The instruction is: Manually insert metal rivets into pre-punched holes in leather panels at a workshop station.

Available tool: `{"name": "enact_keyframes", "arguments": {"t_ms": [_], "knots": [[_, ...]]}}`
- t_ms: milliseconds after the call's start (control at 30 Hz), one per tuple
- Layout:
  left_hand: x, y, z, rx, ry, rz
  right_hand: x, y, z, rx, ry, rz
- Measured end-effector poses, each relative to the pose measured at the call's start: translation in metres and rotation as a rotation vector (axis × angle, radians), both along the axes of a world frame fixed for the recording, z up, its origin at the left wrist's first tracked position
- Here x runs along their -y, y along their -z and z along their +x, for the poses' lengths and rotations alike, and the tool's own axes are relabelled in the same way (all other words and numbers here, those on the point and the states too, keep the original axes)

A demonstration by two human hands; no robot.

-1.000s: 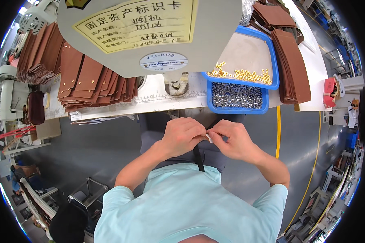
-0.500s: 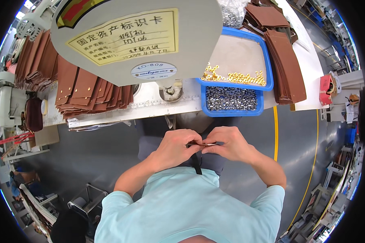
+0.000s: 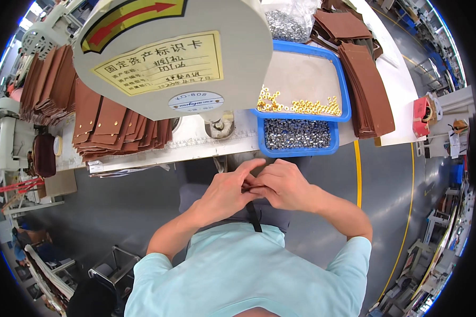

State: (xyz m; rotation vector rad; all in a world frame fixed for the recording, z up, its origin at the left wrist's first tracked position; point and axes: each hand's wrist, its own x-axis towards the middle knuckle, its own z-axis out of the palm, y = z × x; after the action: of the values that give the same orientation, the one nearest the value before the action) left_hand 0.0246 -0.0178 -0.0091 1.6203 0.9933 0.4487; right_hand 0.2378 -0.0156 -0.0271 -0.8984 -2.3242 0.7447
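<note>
Just in front of the table edge, above my lap, my two hands meet with fingertips touching. My left hand [image 3: 223,190] has its index finger stretched out over the meeting point, while its thumb and other fingers curl together. Fingers bent, my right hand [image 3: 286,185] is closed in a pinch against the left fingertips. Whatever lies between them is hidden by the fingers. Beyond the hands, a blue tray [image 3: 347,95] holds gold ring-shaped eyelets [image 3: 314,107]. It overlaps a second blue tray [image 3: 296,152] full of small silver metal parts [image 3: 296,134].
A large pale machine head [image 3: 174,79] overhangs the white table [image 3: 195,145]. Brown leather-like pieces with gold studs [image 3: 108,127] lie stacked left of it, and more brown strips [image 3: 367,90] lie right of the trays. A clear bag of metal parts [image 3: 288,24] stands behind.
My right hand has moved slightly left and my left index finger has lifted and straightened. The thin, pale-edged piece seen between the fingertips is now hidden. The view has shifted slightly.
</note>
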Motion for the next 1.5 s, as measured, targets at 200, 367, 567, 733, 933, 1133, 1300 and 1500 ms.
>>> {"name": "enact_keyframes", "arguments": {"t_ms": [200,367,567,733,933,1133,1300,1500], "knots": [[0.002,-0.015,-0.009,-0.136,-0.145,0.059,-0.101,-0.022,0.039,0.074,0.38,0.048],[0.007,-0.017,-0.013,-0.242,-0.076,0.26,-0.168,-0.013,0.048,0.123,0.425,-0.081],[0.0,-0.017,-0.02,-0.13,-0.07,0.28,-0.191,-0.009,0.044,0.329,0.35,0.021],[-0.01,0.005,-0.027,-0.075,-0.179,0.081,-0.15,-0.034,0.026,0.145,0.448,0.145],[-0.011,0.011,-0.025,0.291,-0.265,-0.273,-0.024,-0.025,-0.01,-0.272,0.273,-0.202],[-0.01,0.01,-0.023,0.406,-0.204,-0.364,-0.004,-0.008,-0.015,-0.307,0.352,-0.193],[-0.005,0.009,-0.018,0.4,-0.193,-0.263,0.002,-0.006,-0.018,-0.348,0.368,-0.244],[-0.002,-0.002,-0.015,-0.05,-0.172,-0.044,-0.001,-0.01,-0.007,-0.313,0.329,-0.461]]}}
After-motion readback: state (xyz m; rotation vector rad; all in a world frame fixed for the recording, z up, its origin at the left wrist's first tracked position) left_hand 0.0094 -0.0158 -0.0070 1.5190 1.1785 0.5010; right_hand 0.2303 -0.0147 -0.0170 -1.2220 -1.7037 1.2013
